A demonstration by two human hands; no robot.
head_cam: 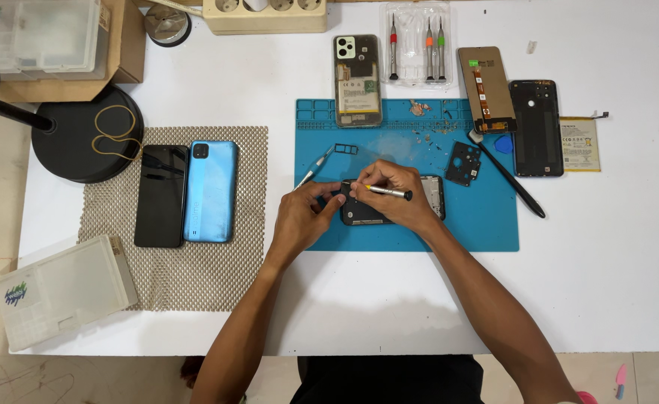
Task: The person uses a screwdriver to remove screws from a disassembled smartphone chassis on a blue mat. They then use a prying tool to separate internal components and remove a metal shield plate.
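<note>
Two hands (pixel 348 206), one screwdriver (pixel 388 192), one phone (pixel 432 196)

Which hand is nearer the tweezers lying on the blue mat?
Left. The left hand sits just below the tweezers, its fingers close beside them. The right hand, holding a screwdriver, is farther to their right.

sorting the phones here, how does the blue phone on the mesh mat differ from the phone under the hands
The blue phone lies whole and untouched on the beige mesh mat; the opened phone lies on the blue work mat, its insides bare. The left hand steadies the opened phone while the right hand puts a screwdriver to it. Both lie flat, back up.
</note>
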